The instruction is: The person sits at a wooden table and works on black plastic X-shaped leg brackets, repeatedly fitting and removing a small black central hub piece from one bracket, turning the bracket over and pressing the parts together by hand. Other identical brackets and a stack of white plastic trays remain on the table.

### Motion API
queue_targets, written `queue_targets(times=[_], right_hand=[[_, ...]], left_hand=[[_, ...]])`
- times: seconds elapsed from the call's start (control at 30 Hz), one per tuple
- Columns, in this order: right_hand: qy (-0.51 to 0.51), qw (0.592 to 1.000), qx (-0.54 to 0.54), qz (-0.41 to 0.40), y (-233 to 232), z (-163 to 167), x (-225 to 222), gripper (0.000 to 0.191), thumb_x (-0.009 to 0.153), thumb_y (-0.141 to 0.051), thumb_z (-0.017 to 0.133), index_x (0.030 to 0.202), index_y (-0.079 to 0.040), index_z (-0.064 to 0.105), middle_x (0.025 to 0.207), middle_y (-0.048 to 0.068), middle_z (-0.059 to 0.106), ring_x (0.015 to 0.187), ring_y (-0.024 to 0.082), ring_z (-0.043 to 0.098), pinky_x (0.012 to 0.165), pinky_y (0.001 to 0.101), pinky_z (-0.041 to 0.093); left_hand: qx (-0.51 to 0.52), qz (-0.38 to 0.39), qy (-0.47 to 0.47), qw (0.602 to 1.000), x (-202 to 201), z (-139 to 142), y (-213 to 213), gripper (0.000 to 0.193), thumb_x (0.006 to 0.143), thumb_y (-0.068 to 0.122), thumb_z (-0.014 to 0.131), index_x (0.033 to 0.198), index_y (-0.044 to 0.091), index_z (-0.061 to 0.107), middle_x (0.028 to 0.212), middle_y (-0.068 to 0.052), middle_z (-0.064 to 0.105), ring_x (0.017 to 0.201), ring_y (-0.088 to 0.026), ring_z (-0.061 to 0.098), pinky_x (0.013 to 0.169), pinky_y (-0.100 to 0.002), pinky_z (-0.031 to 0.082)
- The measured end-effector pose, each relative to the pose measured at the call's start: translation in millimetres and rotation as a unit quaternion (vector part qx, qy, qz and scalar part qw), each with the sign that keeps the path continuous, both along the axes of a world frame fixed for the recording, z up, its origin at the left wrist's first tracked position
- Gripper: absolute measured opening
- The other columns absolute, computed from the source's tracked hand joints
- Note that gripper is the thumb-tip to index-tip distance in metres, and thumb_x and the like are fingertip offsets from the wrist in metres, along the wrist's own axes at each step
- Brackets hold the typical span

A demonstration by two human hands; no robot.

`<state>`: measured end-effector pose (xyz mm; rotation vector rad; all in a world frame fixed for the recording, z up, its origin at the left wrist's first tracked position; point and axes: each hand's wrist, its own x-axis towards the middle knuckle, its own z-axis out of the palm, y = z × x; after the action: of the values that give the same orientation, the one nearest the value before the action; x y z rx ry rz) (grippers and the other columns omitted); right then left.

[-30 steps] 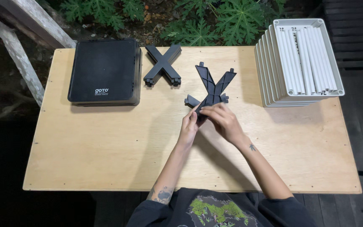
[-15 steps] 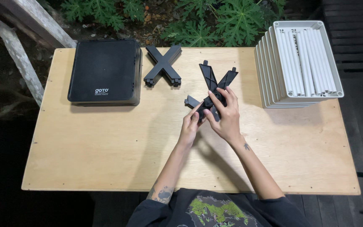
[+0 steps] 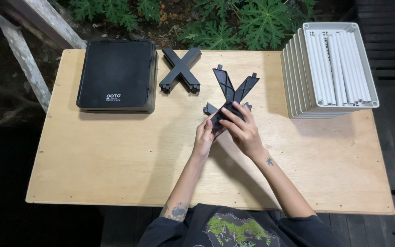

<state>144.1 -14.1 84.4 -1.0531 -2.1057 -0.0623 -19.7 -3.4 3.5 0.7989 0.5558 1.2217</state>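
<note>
Both forearms reach out from the near table edge and meet just past the middle of the plywood table (image 3: 115, 174). Left hand (image 3: 203, 137) is closed on the lower left edge of a black X-shaped cross piece (image 3: 232, 91); right hand (image 3: 242, 130) lies over its centre, fingers spread across the joint and gripping it. The piece is tilted up off the table, two long arms pointing away from the person, two short ends showing either side of the hands.

Step in hand, as judged: seating the two black bars into one another at the centre. The joint itself is hidden under the right hand, so I cannot tell whether it is fully home. Next move calls for firm pressure at the crossing with both bars kept aligned.

Farther back: a finished black cross (image 3: 180, 69) lies flat, a stack of black panels (image 3: 116, 75) far left, a stack of white trays (image 3: 332, 68) far right.
</note>
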Motion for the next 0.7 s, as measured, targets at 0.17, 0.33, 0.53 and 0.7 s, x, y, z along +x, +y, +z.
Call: queue_targets(times=[0.17, 0.33, 0.53, 0.7], right_hand=[[0.049, 0.997, -0.016, -0.065, 11.0, 3.5, 15.7, 0.036, 0.078, 0.009, 0.074, 0.109, -0.009, 0.074, 0.142, 0.013, 0.063, 0.128, 0.04, 0.06, 0.105, 0.0461, 0.054], [0.095, 0.993, -0.018, -0.068, 25.8, -3.7, 35.1, 0.039, 0.076, 0.013, 0.073, 0.108, -0.009, 0.076, 0.141, 0.012, 0.064, 0.118, 0.035, 0.066, 0.097, 0.0432, 0.057], [0.17, 0.968, -0.089, -0.16, 32.7, 1.6, 39.4, 0.039, 0.085, 0.017, 0.068, 0.114, -0.009, 0.076, 0.138, 0.013, 0.066, 0.108, 0.032, 0.069, 0.075, 0.0342, 0.061], [0.098, 0.995, -0.013, -0.018, 3.7, 0.1, -3.9, 0.037, 0.078, 0.006, 0.079, 0.113, -0.005, 0.073, 0.133, 0.015, 0.067, 0.109, 0.035, 0.067, 0.092, 0.0415, 0.058]], left_hand=[[0.032, -0.023, 0.025, 0.999, 5.7, 7.7, 1.4, 0.077, 0.106, 0.052, 0.045, 0.151, -0.01, 0.041, 0.145, -0.019, 0.056, 0.132, -0.026, 0.059, 0.116, -0.042, 0.049], [0.041, -0.035, 0.046, 0.997, 7.6, 9.6, 3.7, 0.077, 0.106, 0.051, 0.046, 0.152, -0.01, 0.04, 0.145, -0.021, 0.057, 0.135, -0.028, 0.058, 0.116, -0.043, 0.048], [0.028, -0.032, 0.029, 0.999, 7.6, 4.3, -0.1, 0.075, 0.106, 0.05, 0.046, 0.151, -0.009, 0.041, 0.146, -0.019, 0.056, 0.135, -0.025, 0.057, 0.117, -0.041, 0.047], [0.002, 0.001, -0.005, 1.0, 8.5, -12.4, 4.5, 0.067, 0.109, 0.044, 0.044, 0.151, -0.008, 0.044, 0.143, -0.016, 0.058, 0.13, -0.022, 0.06, 0.112, -0.038, 0.048]])
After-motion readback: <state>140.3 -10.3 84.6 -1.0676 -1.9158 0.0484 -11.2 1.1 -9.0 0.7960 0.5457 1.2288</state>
